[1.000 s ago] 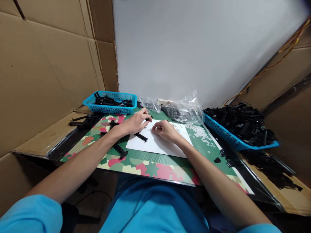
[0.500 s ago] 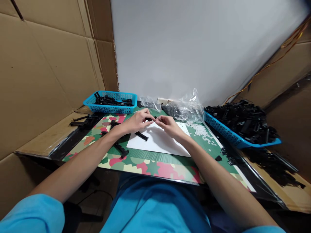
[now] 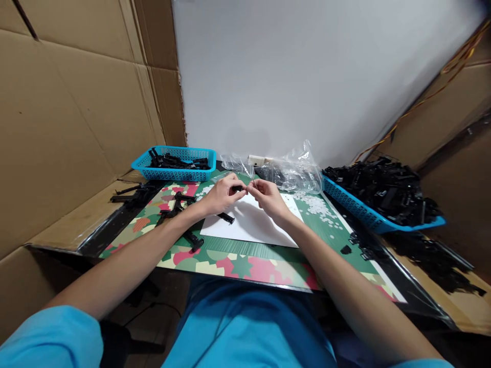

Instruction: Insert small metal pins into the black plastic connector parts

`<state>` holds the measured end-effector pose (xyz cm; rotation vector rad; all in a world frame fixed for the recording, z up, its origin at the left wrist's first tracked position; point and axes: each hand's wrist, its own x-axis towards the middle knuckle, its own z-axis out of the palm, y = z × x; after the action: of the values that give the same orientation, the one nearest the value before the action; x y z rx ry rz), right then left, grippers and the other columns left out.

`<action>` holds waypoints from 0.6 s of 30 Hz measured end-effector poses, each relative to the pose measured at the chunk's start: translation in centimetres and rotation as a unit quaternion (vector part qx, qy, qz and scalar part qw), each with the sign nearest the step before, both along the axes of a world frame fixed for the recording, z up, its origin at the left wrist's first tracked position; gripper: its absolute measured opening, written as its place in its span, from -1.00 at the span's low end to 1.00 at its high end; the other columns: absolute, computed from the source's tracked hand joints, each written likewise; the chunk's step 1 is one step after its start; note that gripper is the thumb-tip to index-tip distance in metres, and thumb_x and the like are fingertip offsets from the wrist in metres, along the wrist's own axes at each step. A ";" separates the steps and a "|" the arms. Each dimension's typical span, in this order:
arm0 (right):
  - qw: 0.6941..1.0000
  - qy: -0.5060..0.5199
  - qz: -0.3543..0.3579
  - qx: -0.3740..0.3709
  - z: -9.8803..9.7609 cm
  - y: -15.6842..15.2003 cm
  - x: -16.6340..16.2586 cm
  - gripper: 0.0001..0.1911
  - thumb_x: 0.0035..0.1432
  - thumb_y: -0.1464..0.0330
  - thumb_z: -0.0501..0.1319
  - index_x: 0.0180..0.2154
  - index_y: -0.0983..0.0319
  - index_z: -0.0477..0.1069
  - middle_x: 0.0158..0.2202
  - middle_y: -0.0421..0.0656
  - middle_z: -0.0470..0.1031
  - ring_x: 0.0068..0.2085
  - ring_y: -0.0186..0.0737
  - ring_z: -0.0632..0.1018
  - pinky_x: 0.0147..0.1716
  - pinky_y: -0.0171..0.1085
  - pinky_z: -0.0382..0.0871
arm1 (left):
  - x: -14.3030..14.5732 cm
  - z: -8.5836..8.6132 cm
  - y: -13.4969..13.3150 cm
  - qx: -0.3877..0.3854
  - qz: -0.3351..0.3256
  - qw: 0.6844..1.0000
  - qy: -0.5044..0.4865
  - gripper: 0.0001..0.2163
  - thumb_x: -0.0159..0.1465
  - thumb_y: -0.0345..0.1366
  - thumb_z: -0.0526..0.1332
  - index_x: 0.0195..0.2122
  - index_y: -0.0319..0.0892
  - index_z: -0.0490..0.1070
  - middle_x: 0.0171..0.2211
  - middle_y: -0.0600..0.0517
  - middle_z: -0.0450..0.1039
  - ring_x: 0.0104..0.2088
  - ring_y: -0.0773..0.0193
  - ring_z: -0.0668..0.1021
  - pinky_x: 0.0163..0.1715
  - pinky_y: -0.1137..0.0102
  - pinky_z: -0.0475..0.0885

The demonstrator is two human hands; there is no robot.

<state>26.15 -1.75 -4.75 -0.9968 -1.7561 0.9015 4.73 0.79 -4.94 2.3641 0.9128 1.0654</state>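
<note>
My left hand (image 3: pixel 225 195) is closed around a small black plastic part (image 3: pixel 238 188), held above a white sheet (image 3: pixel 253 225). My right hand (image 3: pixel 268 197) meets it with thumb and forefinger pinched together; whatever sits between those fingertips is too small to name. Under my left hand, a black elongated part (image 3: pixel 226 218) lies on the sheet's left edge. More black plastic parts (image 3: pixel 178 204) rest on the patterned mat to the left, partly covered by my left forearm. Small white discs (image 3: pixel 316 205) are scattered to the right of the sheet.
A blue basket (image 3: pixel 174 174) with black parts stands at the back left. Another blue basket (image 3: pixel 356 204), heaped with black parts, is at the right. Clear plastic bags (image 3: pixel 299 174) lie along the wall. Loose black pieces (image 3: pixel 362 245) sit near the mat's right edge.
My left hand has shifted slightly right and down, with the black part still in it. My right hand stays pinched at nearly the same spot, its fingers a little higher.
</note>
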 end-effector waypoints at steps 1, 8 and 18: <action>0.999 -0.025 -0.008 0.022 0.0 0.1 0.1 -0.61 0.33 0.00 0.30 -0.24 0.22 0.45 -0.37 -0.19 0.38 -0.38 -0.27 0.31 -0.41 -0.27 0.16 | 0.0 -0.2 0.1 0.001 0.001 1.000 0.004 -0.77 0.45 -0.14 0.27 -0.10 -0.17 0.65 -0.23 -0.02 0.38 -0.30 0.25 0.45 -0.25 0.29 0.40; 0.978 -0.181 -0.041 0.093 0.7 -0.1 1.0 -0.76 0.33 0.21 0.26 -0.27 0.25 0.55 -0.40 -0.13 0.49 -0.38 -0.25 0.38 -0.38 -0.24 0.14 | -0.1 -0.6 0.4 -0.021 -0.004 0.998 0.058 -0.78 0.43 -0.17 0.27 -0.09 -0.17 0.65 -0.23 -0.03 0.43 -0.28 0.22 0.48 -0.23 0.27 0.39; 0.978 -0.161 -0.135 -0.012 -0.7 1.4 3.0 -0.76 0.14 0.26 0.31 -0.37 0.32 0.63 -0.47 -0.11 0.50 -0.44 -0.26 0.36 -0.46 -0.24 0.09 | -0.5 -0.5 0.5 -0.030 -0.004 0.991 0.130 -0.70 0.44 -0.10 0.30 0.01 -0.16 0.69 -0.10 -0.13 0.65 -0.20 0.15 0.60 -0.20 0.28 0.42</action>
<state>29.18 -0.34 -5.45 -1.4207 -1.8157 0.6143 4.20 1.25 -5.44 2.4926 1.0079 0.7255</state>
